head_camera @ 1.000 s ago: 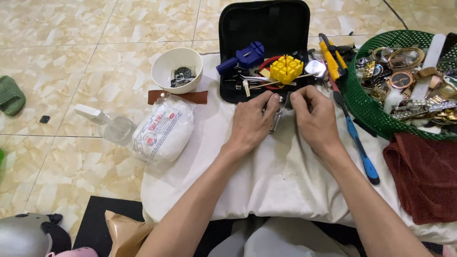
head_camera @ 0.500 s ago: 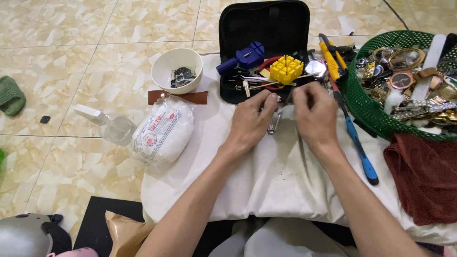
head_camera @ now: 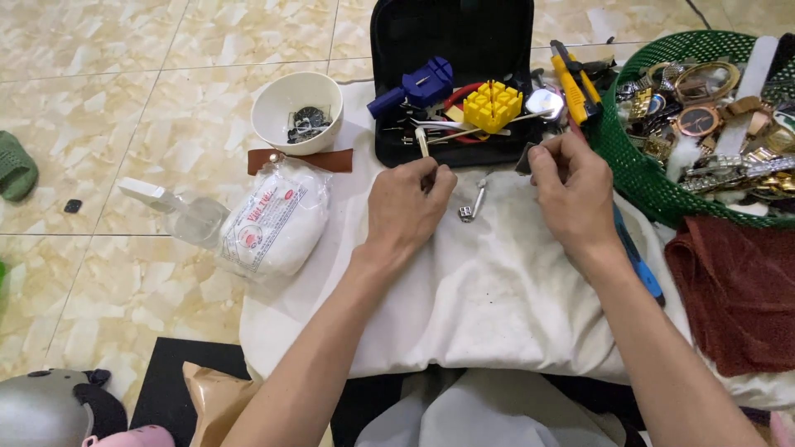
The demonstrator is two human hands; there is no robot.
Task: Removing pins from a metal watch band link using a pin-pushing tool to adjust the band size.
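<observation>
Looking down from the head camera, I see my left hand (head_camera: 410, 203) clenched around a slim light-handled tool (head_camera: 422, 145), whose tip pokes out toward twelve o'clock. My right hand (head_camera: 571, 194) sits at three o'clock from it, fingers pinched on a small dark piece (head_camera: 524, 159) that I cannot make out clearly. Between the two hands, a small metal watch part (head_camera: 470, 207) lies loose on the white cloth (head_camera: 497, 290), touched by neither hand. At twelve o'clock the open black tool case (head_camera: 397, 50) holds a yellow block (head_camera: 492, 105) and a blue press tool (head_camera: 418, 85). At ten o'clock of my left hand stands a white bowl (head_camera: 273, 103) with dark bits inside, and a white cotton pack (head_camera: 277, 223) lies at nine o'clock. A green mesh basket (head_camera: 638, 178) full of watches sits at two o'clock of my right hand, with a dark red cloth (head_camera: 737, 290) just below it.
</observation>
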